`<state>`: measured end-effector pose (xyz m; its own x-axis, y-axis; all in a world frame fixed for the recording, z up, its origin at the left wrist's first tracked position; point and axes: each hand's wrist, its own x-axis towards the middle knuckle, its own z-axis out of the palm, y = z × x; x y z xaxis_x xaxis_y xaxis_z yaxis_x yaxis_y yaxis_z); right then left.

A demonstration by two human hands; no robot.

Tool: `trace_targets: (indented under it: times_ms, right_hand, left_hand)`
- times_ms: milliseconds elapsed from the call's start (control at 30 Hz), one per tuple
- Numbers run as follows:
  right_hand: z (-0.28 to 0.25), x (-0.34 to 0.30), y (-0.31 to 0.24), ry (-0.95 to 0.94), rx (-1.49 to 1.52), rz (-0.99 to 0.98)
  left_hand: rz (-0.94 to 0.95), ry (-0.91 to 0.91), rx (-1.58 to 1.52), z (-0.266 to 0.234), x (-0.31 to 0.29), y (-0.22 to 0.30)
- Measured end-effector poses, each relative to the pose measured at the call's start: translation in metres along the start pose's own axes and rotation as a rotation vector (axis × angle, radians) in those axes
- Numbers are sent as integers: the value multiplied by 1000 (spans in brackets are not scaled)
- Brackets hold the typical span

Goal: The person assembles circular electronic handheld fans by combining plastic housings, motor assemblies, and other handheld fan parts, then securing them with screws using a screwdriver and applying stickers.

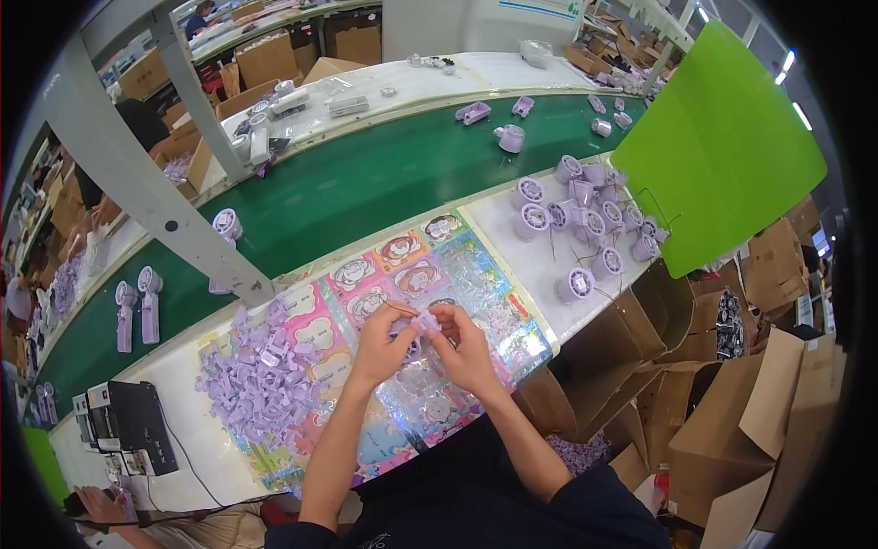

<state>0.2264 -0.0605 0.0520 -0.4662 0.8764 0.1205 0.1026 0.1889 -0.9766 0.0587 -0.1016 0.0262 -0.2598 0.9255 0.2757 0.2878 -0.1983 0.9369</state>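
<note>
Both hands meet over a colourful cartoon-printed sheet (pixel 494 274) on the bench, fingers closed around a small lilac plastic part (pixel 427 320). My left hand (pixel 379 346) pinches it from the left. On its other side, the fingertips of my right hand (pixel 465 351) grip the same piece, covering much of it. Another bit of lilac plastic shows just below the fingers, its shape mostly hidden. Left of my hands a heap of small lilac plastic parts (pixel 261 384) lies partly on the sheet. To the right, several round lilac housings (pixel 578 285) with thin wires stand grouped on the white bench.
A green conveyor belt (pixel 357 165) runs behind the bench, carrying scattered lilac pieces. A grey metal post (pixel 151 174) rises at left. A black device (pixel 137 428) sits near another person's hand (pixel 99 505). At right are a green panel (pixel 732 156) and open cardboard boxes (pixel 732 439).
</note>
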Motion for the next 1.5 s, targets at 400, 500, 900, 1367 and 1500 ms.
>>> trace_targets:
  times_ms: [400, 500, 900, 1367, 1500]
  right_hand:
    - [-7, -8, 18, -75, 369, 189]
    - [-10, -11, 18, -64, 390, 196]
    - [-66, 29, 34, 428, 355, 123]
    - [-98, 47, 76, 734, -279, -30]
    - [-114, 40, 77, 670, -109, 13]
  left_hand:
    - [-32, -45, -211, 4, 0, -4]
    - [-45, -58, -237, 5, -4, 1]
    - [-6, -51, 120, 28, -3, 14]
    - [232, -139, 480, 21, -4, 2]
    - [281, -140, 437, 31, -2, -2]
